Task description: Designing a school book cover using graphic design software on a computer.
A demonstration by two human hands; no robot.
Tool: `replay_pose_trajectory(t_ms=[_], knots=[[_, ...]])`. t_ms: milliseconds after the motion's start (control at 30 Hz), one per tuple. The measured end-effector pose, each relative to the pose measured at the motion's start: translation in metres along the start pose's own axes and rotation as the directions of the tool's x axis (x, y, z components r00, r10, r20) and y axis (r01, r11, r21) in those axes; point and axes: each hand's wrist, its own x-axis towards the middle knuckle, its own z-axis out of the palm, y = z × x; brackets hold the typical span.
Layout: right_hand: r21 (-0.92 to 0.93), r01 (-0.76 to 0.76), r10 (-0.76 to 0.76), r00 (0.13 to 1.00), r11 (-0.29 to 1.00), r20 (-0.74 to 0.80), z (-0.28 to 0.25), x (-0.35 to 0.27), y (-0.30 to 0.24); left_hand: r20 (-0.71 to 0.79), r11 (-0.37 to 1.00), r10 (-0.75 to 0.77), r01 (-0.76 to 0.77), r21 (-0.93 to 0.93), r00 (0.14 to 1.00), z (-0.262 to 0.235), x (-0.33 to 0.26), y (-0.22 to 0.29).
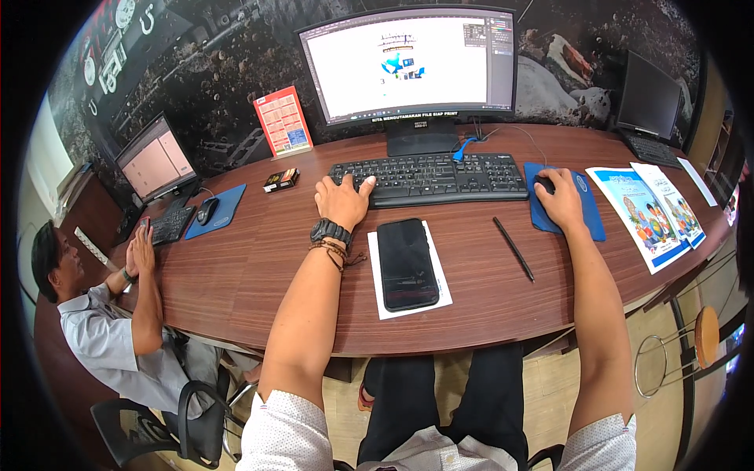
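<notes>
My left hand [342, 202] rests at the left end of a black keyboard [440, 179]. Its fingers are spread, with the fingertips and thumb over the keys, and nothing is held. My right hand [562, 200] is curved over a black computer mouse [543, 184], most of which it hides. Under the mouse lies a blue mouse pad [594, 225]. Behind the keyboard stands a curved monitor [408, 71] showing an editing window with a blue and white design. A black phone [407, 263] lies screen up on a white sheet [444, 293] between my forearms.
A black pen [514, 250] lies right of the phone. Printed booklets [652, 216] sit at the right, near another monitor [649, 90]. A small box [281, 180] and a red calendar [283, 118] stand left. A seated person [129, 330] is beside a second computer [153, 161].
</notes>
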Motion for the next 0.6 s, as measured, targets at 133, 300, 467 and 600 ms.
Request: replay_pose_trajectory(t_ms=[133, 300, 467, 600], knots=[[-0.001, -0.003, 0.003, 1.000, 1.000, 0.000, -0.0003, -0.0003, 0.0000, 0.004, 1.000, -0.001, 0.001, 0.002, 1.000, -0.0001, -0.0001, 0.0008], [0.003, 0.002, -0.002, 1.000, 1.000, 0.000, -0.0013, -0.0006, -0.0025, -0.002, 1.000, -0.001, 0.001, 0.002, 1.000, 0.0008, 0.0004, -0.0005], [0.010, -0.008, 0.008, 1.000, 1.000, 0.002, -0.0017, -0.0010, -0.0041, -0.003, 1.000, 0.000, 0.000, -0.004, 1.000, 0.0013, 0.0003, -0.0018], [0.001, -0.007, 0.007, 1.000, 1.000, 0.003, -0.0029, -0.0009, -0.0038, 0.012, 1.000, -0.002, 0.002, -0.010, 1.000, 0.0015, 0.0009, -0.0008]])
